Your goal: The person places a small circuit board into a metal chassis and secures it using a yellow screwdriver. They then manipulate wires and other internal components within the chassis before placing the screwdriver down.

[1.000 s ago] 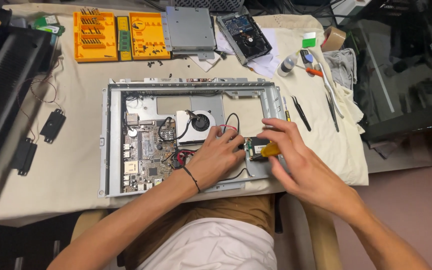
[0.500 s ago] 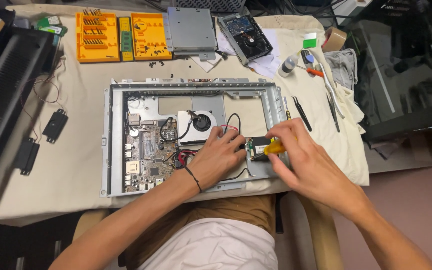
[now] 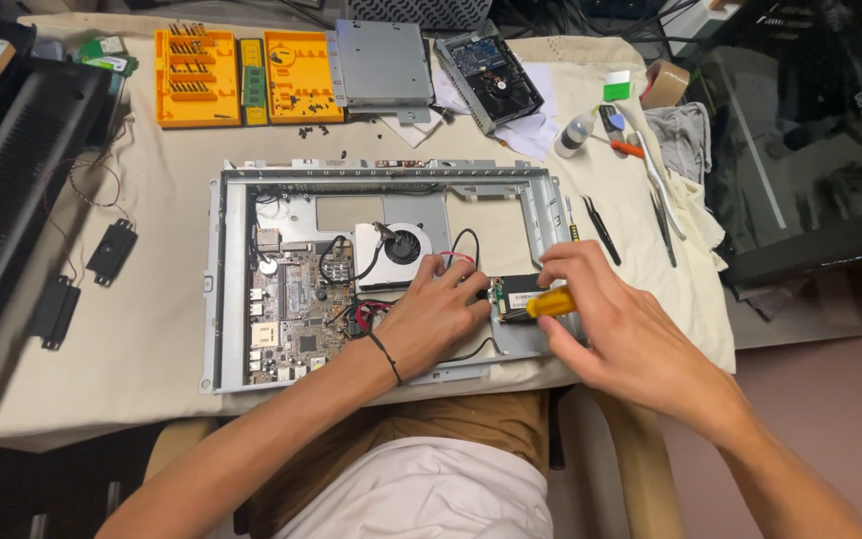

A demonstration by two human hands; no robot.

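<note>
Right hand is closed around a yellow-handled screwdriver, tip aimed left at the small black module in the lower right of the metal chassis. Left hand lies flat just beside that module, fingers pressing on the chassis floor, holding nothing, probably steadying the part against the driver. Left of it: green mainboard and the cooling fan, black and red cables looping between. Tweezers lie just outside the right rail, within reach. Far edge of the cloth-covered table: orange bit trays, a grey drive cage, a bare hard drive.
</note>
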